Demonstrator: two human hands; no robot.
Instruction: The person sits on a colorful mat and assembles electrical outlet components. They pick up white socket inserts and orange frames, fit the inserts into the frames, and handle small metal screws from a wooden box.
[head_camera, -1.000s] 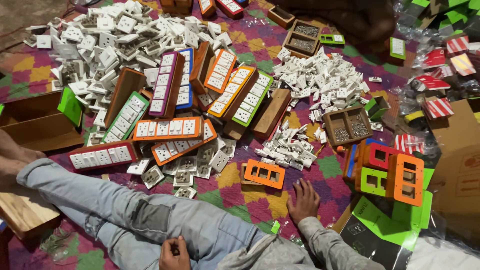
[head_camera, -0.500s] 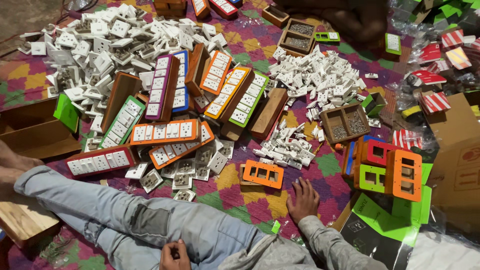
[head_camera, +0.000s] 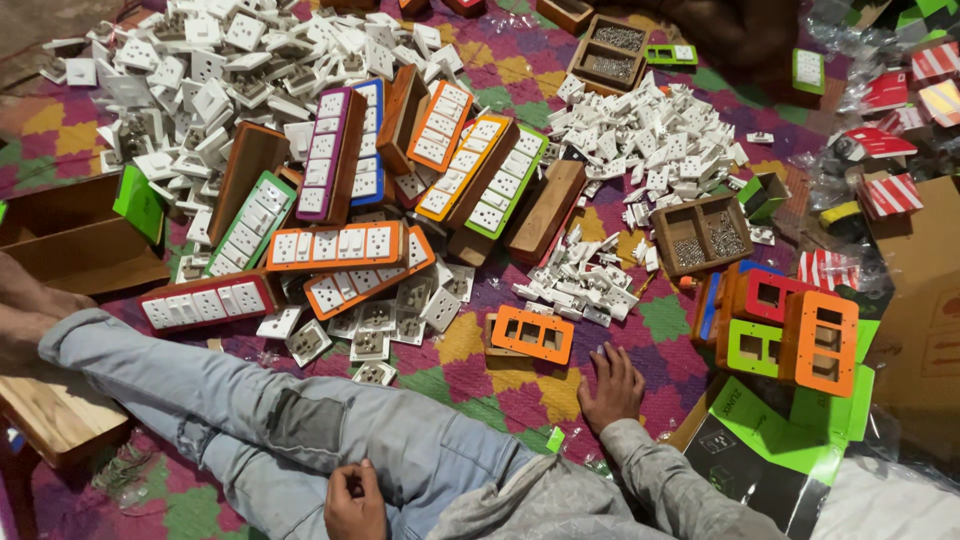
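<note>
You wore faded light-blue jeans (head_camera: 300, 410) with a darker knee patch, a mottled grey long-sleeved top (head_camera: 640, 490), hands bare.

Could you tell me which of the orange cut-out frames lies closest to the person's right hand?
The flat orange frame on the mat just beside the right hand; the other orange frame stands stacked farther right.

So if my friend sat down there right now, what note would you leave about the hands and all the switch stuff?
Left hand: loosely curled on the jeans-clad thigh, holding nothing visible.
Right hand: flat on the patterned mat, empty, just below the orange three-hole frame on its wooden box.
Done: long colour-framed wooden switch boards lie fitted with white switches.
Left: heaps of loose white switch modules, stacked empty coloured frames, tray of screws.
</note>
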